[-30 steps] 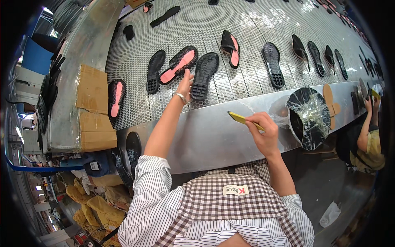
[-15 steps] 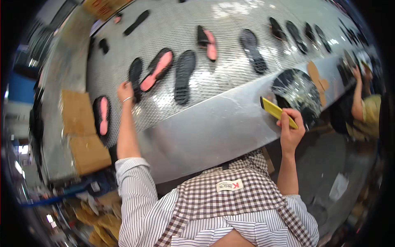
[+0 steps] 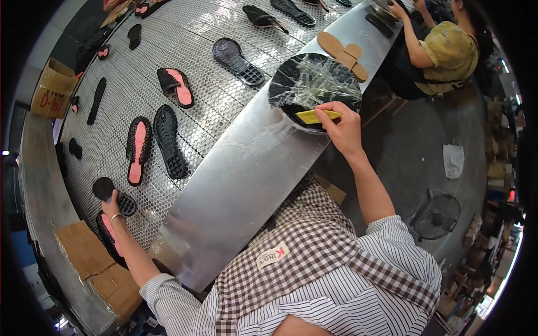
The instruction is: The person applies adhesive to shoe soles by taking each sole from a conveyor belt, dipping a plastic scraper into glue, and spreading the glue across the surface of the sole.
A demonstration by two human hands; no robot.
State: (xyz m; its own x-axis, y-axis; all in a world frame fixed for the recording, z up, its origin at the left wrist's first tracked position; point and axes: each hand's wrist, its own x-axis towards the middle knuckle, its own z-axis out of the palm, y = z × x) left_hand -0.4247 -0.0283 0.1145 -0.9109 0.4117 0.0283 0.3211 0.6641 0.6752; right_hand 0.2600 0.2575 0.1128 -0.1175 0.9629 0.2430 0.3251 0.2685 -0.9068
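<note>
My right hand (image 3: pixel 343 130) grips a flat yellow-handled tool (image 3: pixel 317 116), probably a brush. Its far end reaches into the dark opening at the near side of a round black container (image 3: pixel 288 84), mostly covered with clear plastic film. Down at the left, my left hand (image 3: pixel 113 206) is closed around the middle of a black shoe sole (image 3: pixel 124 201) on the ridged metal belt; my fingers are partly hidden. Right below that hand lies a black slipper with a pink insole (image 3: pixel 107 232). Farther in are another pink-insoled slipper (image 3: pixel 136 159) and a black sole (image 3: pixel 170 140).
A smooth metal ledge (image 3: pixel 224 185) runs between me and the belt (image 3: pixel 202 106). Tan sole-shaped pieces (image 3: pixel 343 53) lie beyond the container. More soles and slippers are spread along the belt. A co-worker (image 3: pixel 443 56) sits at far right; cardboard (image 3: pixel 95 257) lies at left.
The view has turned toward the right. My right hand has brought the yellow tool from over the ledge into the container's opening. My left hand stays at a black sole on the belt.
</note>
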